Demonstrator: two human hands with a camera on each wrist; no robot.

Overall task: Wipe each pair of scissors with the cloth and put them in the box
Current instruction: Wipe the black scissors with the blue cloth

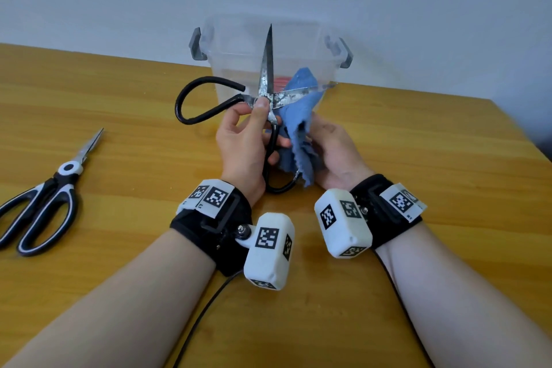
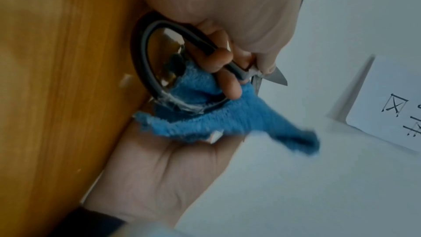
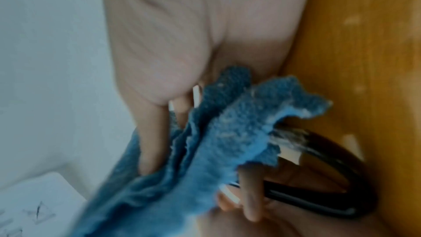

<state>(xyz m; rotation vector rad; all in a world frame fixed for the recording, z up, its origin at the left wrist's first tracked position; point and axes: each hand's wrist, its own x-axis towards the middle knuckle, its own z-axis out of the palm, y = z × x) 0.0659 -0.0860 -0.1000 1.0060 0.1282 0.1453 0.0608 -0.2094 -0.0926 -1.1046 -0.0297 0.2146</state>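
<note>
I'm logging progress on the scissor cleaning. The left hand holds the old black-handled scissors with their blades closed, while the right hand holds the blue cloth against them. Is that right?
Not quite: the old black-handled scissors have their blades spread open, one pointing up, the other out to the right, as the head view shows. The left hand does hold them, and the right hand holds the blue cloth against them.

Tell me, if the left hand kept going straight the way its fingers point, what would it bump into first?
Probably the clear plastic box. The left hand, gripping the old black-handled scissors, points away from the person toward it, with nothing visible between. Depth is hard to judge; the raised blade tip would likely arrive first.
</note>
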